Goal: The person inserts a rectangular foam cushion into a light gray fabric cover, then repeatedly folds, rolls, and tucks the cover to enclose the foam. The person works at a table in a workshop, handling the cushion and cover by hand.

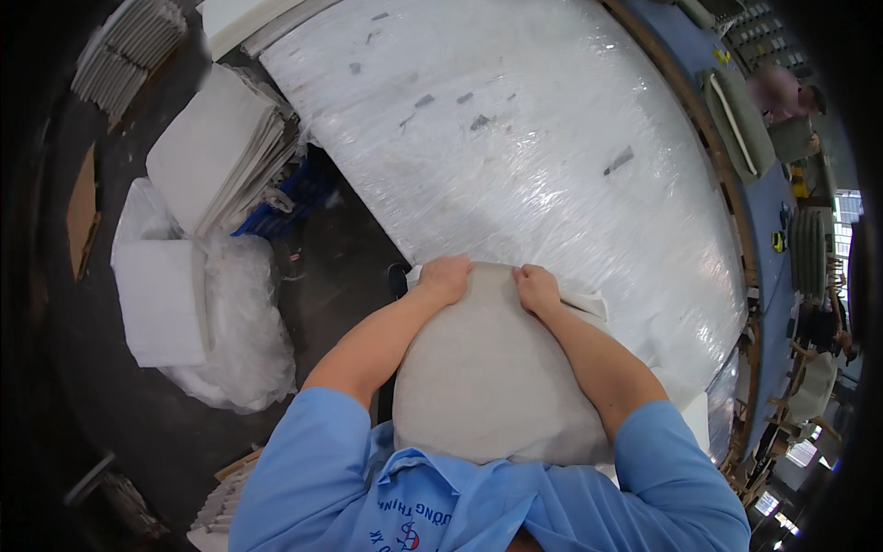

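Observation:
A beige, fabric-covered cushion (pixel 497 377) lies between my forearms, its near end against my blue shirt. My left hand (pixel 446 279) grips the left corner of its far edge, with the fingers curled over it. At the right corner of the same edge, my right hand (pixel 537 288) pinches the fabric. A white piece of padding (pixel 587 304) sticks out beside my right wrist. Under and beyond the cushion spreads a work table (pixel 552 138) wrapped in shiny clear film, with several dark tape scraps on it.
To the left, a stack of white sheets (pixel 207 152) rests on a blue crate (pixel 285 198). Near it are a white foam block (pixel 164 302) and a clear plastic bag (pixel 248 322). At right, a blue table (pixel 768 239) bears green cushions (pixel 736 124); a person (pixel 780 97) is beyond.

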### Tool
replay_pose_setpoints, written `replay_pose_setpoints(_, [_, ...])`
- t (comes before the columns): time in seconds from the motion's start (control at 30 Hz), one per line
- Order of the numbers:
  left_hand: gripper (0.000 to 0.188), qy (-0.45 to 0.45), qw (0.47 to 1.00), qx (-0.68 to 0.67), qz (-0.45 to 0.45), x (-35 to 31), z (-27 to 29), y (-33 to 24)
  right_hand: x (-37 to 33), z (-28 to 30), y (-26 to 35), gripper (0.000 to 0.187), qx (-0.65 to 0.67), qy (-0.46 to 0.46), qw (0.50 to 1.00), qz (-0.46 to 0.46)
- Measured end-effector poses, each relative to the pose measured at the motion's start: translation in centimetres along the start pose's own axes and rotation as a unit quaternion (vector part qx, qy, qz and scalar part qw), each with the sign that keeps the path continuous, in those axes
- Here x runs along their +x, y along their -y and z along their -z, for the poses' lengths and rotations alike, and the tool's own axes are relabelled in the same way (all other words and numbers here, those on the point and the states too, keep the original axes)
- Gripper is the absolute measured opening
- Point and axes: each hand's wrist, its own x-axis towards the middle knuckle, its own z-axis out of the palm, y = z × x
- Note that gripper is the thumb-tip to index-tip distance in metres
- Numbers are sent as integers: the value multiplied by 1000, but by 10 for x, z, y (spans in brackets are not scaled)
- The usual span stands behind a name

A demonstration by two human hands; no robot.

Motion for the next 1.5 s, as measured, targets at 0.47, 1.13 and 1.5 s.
replay_pose_setpoints(0.47, [33, -11, 999, 38, -25, 41, -14, 6, 44, -35, -17, 41, 10, -24, 999, -24])
replay_pose_setpoints(1.13, [32, -7, 1000, -9, -29, 11, -6, 39, -4, 50, -162, 30, -16, 15, 999, 27])
replay_pose_setpoints(1.5, [26, -81, 993, 11, -90, 16, 1, 33, 7, 63, -153, 32, -34, 50, 998, -12])
